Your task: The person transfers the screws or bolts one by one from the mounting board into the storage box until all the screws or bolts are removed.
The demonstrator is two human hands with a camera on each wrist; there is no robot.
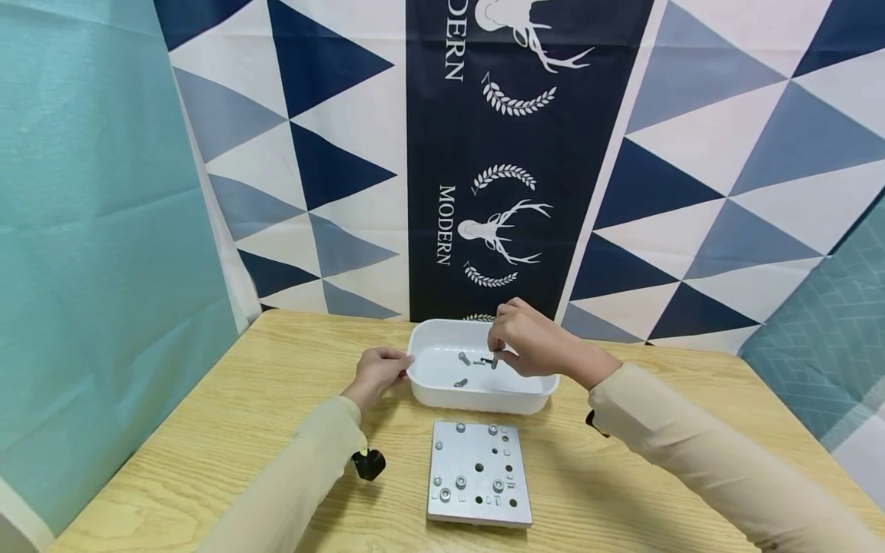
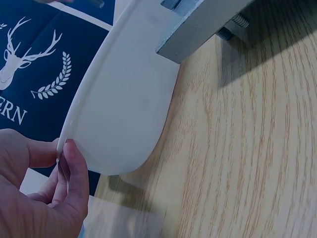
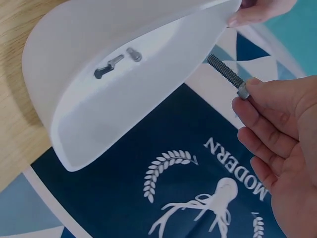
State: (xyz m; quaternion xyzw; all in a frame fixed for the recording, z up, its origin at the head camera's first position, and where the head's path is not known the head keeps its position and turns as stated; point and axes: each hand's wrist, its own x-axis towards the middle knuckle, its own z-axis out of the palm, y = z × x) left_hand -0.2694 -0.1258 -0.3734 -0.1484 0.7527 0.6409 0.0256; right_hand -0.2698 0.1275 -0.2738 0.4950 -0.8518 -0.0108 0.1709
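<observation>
A white plastic tray (image 1: 484,399) stands at the back of the table with several small metal screws (image 1: 462,358) inside. My left hand (image 1: 376,372) pinches the tray's left rim between thumb and fingers, as the left wrist view also shows. Over the tray, my right hand (image 1: 528,338) pinches a threaded screw (image 3: 225,72) by its head, between thumb and fingertip. In the right wrist view its shank points away from the fingers. In front of the tray lies a silver metal plate (image 1: 477,453) with holes and several socket-head screws in its top.
The wooden table (image 1: 311,346) ends at a patterned cloth (image 1: 346,153) hanging behind the tray. A teal curtain (image 1: 104,230) hangs on the left. In the left wrist view, screw ends (image 2: 224,33) protrude beneath the metal plate.
</observation>
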